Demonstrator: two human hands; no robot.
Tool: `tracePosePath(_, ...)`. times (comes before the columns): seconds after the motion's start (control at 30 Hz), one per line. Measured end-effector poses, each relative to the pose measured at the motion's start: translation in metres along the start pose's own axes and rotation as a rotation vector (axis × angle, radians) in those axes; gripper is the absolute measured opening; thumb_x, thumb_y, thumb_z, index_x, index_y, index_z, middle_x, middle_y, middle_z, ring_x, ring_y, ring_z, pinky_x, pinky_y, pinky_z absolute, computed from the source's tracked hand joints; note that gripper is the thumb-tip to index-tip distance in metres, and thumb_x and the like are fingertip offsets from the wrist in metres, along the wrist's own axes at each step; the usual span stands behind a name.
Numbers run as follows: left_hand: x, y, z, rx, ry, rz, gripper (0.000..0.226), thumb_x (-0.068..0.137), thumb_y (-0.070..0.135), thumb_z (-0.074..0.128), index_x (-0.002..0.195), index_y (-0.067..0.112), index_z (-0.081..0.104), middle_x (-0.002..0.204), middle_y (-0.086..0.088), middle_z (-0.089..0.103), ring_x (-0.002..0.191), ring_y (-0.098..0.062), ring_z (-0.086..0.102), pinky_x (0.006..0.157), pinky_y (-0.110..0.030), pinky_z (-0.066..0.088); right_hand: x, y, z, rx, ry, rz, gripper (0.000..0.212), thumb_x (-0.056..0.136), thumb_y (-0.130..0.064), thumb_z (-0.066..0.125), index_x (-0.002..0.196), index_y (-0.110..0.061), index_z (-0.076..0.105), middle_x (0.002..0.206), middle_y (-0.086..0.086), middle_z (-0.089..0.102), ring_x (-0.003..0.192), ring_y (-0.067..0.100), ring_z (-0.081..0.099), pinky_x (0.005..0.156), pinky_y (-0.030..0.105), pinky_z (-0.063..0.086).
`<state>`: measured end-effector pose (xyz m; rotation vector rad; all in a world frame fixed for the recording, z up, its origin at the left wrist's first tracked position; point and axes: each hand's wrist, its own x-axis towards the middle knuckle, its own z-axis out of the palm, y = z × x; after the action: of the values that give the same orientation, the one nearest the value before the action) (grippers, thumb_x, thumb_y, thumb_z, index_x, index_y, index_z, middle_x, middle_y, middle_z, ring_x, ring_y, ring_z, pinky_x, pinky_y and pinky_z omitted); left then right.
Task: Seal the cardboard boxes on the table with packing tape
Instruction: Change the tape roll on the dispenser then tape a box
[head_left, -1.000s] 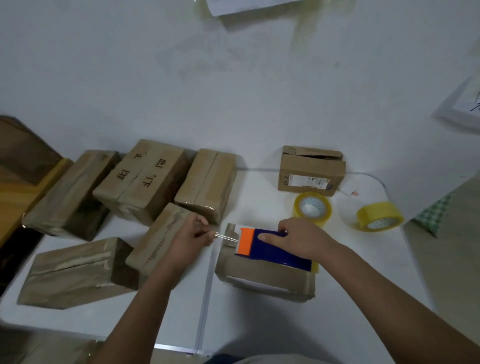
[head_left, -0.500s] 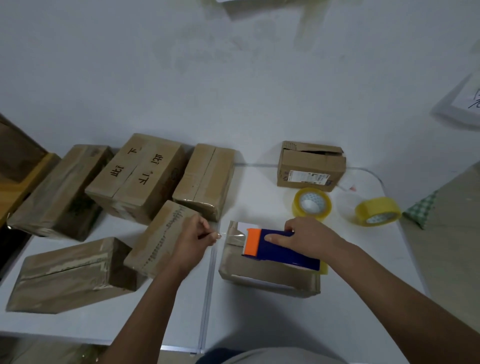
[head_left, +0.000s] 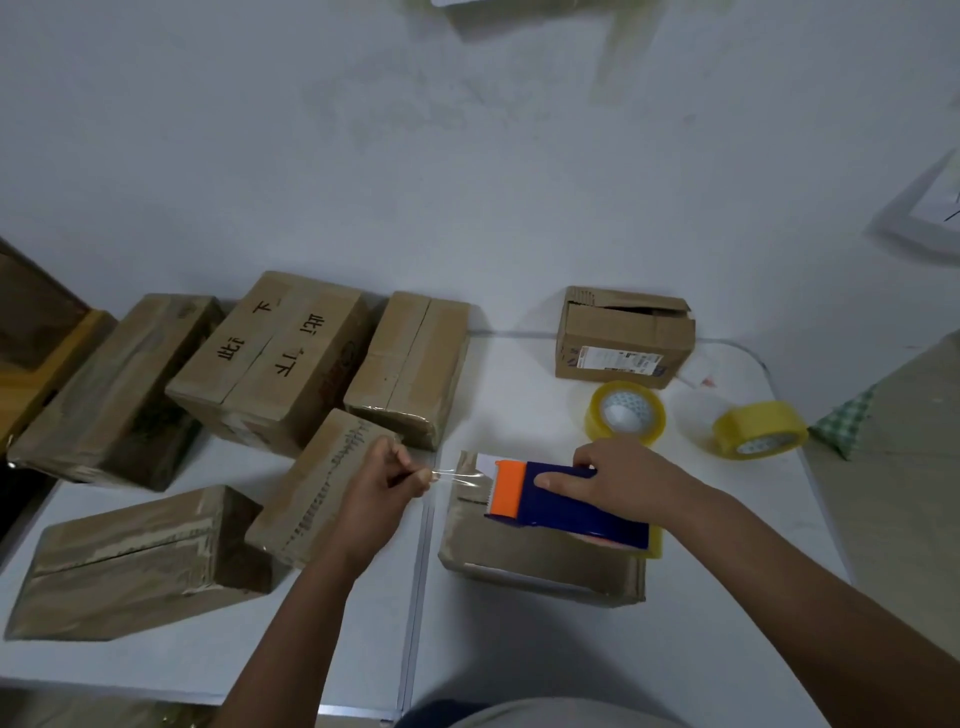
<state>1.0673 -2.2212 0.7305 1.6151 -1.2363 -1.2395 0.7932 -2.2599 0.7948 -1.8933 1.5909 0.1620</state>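
A flat cardboard box (head_left: 540, 561) lies on the white table (head_left: 519, 649) in front of me. On top of it sits a blue tape dispenser (head_left: 571, 512) with an orange front, gripped by my right hand (head_left: 623, 480). My left hand (head_left: 384, 486) pinches the free end of the clear tape (head_left: 457, 475), stretched from the dispenser past the box's left edge. A small box (head_left: 623, 340) with loose top flaps stands at the back right.
Several taped cardboard boxes crowd the left half: a lettered one (head_left: 275, 358), one beside it (head_left: 410, 366), a slanted one (head_left: 322, 483) under my left wrist, one at the front left (head_left: 135, 564). Two yellow tape rolls (head_left: 626, 413) (head_left: 761, 430) lie behind the dispenser.
The dispenser and my right hand have slid a little to the right along the box top. My left hand keeps its pinch on the tape end, with slightly more tape drawn out.
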Motion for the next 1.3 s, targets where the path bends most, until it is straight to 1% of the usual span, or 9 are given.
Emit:
tracePosePath(0.2,0.001,-0.019,-0.02,-0.021,0.004,-0.085,0.017,0.095,0.017,0.063,0.091,0.009,0.049,0.09,-0.012,0.064,0.085,-0.019,0.061,0.079,-0.037,0.046,-0.002,0.018,-0.001,0.002,-0.034,-0.008,0.06,0.084,-0.074,0.048,0.1,-0.019,0.066,0.091,-0.003,0.066,0.079,0.009,0.063,0.073,0.026,0.051)
tracePosePath(0.3,0.006,-0.021,-0.022,0.062,-0.051,-0.078,0.009,0.095,0.009,0.06,0.092,0.005,0.053,0.083,-0.003,0.062,0.076,-0.005,0.06,0.077,-0.029,0.044,0.002,0.027,-0.003,-0.064,-0.012,0.012,0.064,0.081,-0.078,0.046,0.094,-0.019,0.066,0.087,-0.003,0.066,0.077,0.01,0.062,0.078,0.032,0.054)
tracePosePath(0.4,0.01,-0.027,-0.015,0.105,-0.026,-0.08,0.009,0.095,0.009,0.062,0.096,0.003,0.054,0.082,0.004,0.064,0.073,0.002,0.06,0.076,-0.025,0.043,0.005,0.026,0.002,-0.101,0.006,0.034,0.065,0.081,-0.08,0.043,0.092,-0.02,0.065,0.086,-0.004,0.065,0.076,0.01,0.062,0.079,0.034,0.056)
tracePosePath(0.63,0.017,-0.049,0.003,0.121,-0.003,-0.146,0.015,0.093,0.016,0.067,0.102,0.019,0.056,0.094,0.0,0.07,0.092,-0.012,0.065,0.079,-0.027,0.047,0.004,0.021,0.012,-0.179,0.053,0.072,0.06,0.085,-0.078,0.038,0.091,-0.023,0.06,0.086,-0.006,0.063,0.076,0.01,0.06,0.076,0.031,0.053)
tracePosePath(0.83,0.014,-0.067,0.034,0.05,-0.046,-0.156,0.006,0.097,0.018,0.061,0.102,0.016,0.059,0.099,-0.003,0.067,0.095,-0.018,0.065,0.081,-0.034,0.053,0.006,0.02,0.017,-0.188,0.108,0.075,0.058,0.082,-0.08,0.041,0.088,-0.026,0.06,0.084,-0.008,0.063,0.075,0.009,0.061,0.075,0.029,0.054)
tracePosePath(0.97,0.008,-0.08,0.045,0.058,-0.079,-0.263,0.008,0.102,0.031,0.053,0.104,0.025,0.058,0.108,-0.006,0.066,0.097,-0.025,0.067,0.08,-0.044,0.058,0.005,0.019,0.021,-0.182,0.154,0.073,0.06,0.081,-0.08,0.042,0.087,-0.024,0.061,0.081,-0.007,0.062,0.073,0.01,0.059,0.071,0.029,0.053)
tracePosePath(1.1,0.013,-0.079,0.045,0.074,-0.132,-0.289,0.006,0.103,0.023,0.053,0.103,0.02,0.058,0.11,-0.009,0.066,0.094,-0.026,0.067,0.077,-0.045,0.057,0.004,0.017,0.02,-0.19,0.174,0.07,0.059,0.082,-0.08,0.042,0.081,-0.023,0.06,0.075,-0.007,0.058,0.069,0.01,0.056,0.062,0.027,0.045)
tracePosePath(1.2,0.024,-0.076,0.04,0.226,-0.192,-0.268,0.003,0.101,0.021,0.056,0.103,0.021,0.058,0.115,-0.007,0.065,0.099,-0.021,0.063,0.087,-0.043,0.054,0.003,0.016,0.02,-0.181,0.181,0.055,0.058,0.083,-0.078,0.043,0.082,-0.022,0.06,0.075,-0.006,0.059,0.07,0.011,0.057,0.061,0.026,0.042)
tracePosePath(1.3,0.031,-0.056,0.034,0.404,-0.101,-0.207,0.022,0.101,0.016,0.053,0.123,0.017,0.056,0.126,-0.005,0.061,0.107,-0.019,0.061,0.089,-0.035,0.053,0.002,0.016,0.02,-0.179,0.181,0.047,0.058,0.084,-0.077,0.044,0.085,-0.022,0.062,0.078,-0.005,0.061,0.071,0.011,0.058,0.063,0.025,0.045)
